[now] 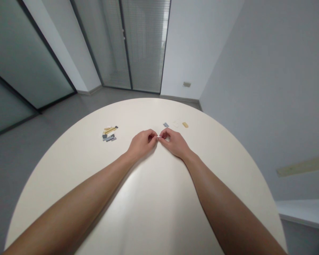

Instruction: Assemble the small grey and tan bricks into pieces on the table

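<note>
My left hand [142, 141] and my right hand [174, 141] meet fingertip to fingertip over the middle of the round cream table [149, 212]. Both are closed in a pinch on one small pale flat piece [157, 136] held between them. A little beyond my right hand lie a small grey piece [166, 124], a white piece [175, 124] and a tan piece [185, 124]. To the left of my left hand sits a small heap of tan and grey pieces [110, 133].
The table's curved far edge [159, 99] lies ahead, with grey floor beyond it. Glass partitions and a door with blinds [138, 46] stand at the back. A white ledge [303, 210] is at the right.
</note>
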A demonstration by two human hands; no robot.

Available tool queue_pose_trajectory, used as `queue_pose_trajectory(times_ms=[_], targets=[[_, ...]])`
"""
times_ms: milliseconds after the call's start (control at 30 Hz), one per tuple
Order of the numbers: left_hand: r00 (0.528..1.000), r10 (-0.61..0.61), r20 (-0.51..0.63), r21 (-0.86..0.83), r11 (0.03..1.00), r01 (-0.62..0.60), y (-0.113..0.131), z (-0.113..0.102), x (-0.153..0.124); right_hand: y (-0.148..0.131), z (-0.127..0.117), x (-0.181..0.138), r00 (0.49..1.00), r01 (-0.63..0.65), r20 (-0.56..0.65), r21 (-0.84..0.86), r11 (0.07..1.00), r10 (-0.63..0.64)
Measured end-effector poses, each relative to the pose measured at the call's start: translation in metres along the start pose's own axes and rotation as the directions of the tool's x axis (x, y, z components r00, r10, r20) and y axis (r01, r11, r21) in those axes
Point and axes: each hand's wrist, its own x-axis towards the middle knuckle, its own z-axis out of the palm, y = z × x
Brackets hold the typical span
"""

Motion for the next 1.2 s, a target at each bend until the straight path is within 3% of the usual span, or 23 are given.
queue_pose_trajectory(times_ms=[1200], targets=[[0.999, -0.021, -0.030, -0.058, 0.998, 0.019, 0.0006, -0.0005, 0.0001, 0.0018, 0.0005, 0.0004, 0.999, 0.036, -0.015, 0.068, 0.997, -0.035]])
